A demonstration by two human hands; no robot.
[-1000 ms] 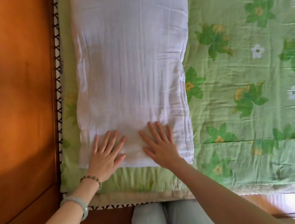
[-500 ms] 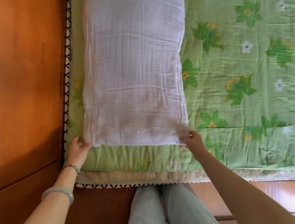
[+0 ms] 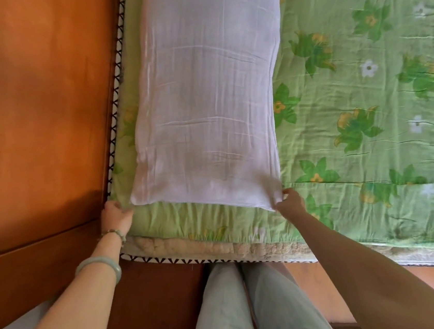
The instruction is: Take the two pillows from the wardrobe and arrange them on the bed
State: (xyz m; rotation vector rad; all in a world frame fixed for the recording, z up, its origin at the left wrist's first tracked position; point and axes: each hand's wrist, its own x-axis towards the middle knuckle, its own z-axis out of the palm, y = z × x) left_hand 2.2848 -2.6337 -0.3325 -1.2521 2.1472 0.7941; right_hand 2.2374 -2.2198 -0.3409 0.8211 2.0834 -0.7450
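Observation:
A long white pillow (image 3: 211,97) lies lengthwise on the bed (image 3: 370,146), close to the wooden headboard on the left. The bed is covered by a green quilt printed with flowers. My left hand (image 3: 117,213) pinches the pillow's near left corner, by the quilt's edge. My right hand (image 3: 289,202) pinches the near right corner, which is drawn out into a small point. Only one pillow is in view.
An orange-brown wooden headboard (image 3: 37,117) fills the left side. The mattress edge with black-and-white zigzag trim (image 3: 208,260) runs along the near side. My legs in light trousers (image 3: 254,309) stand against the bed frame.
My hands went from pressing flat on the pillow's near end to its two near corners, which they now pinch. The pillow's right corner has been pulled outward a little.

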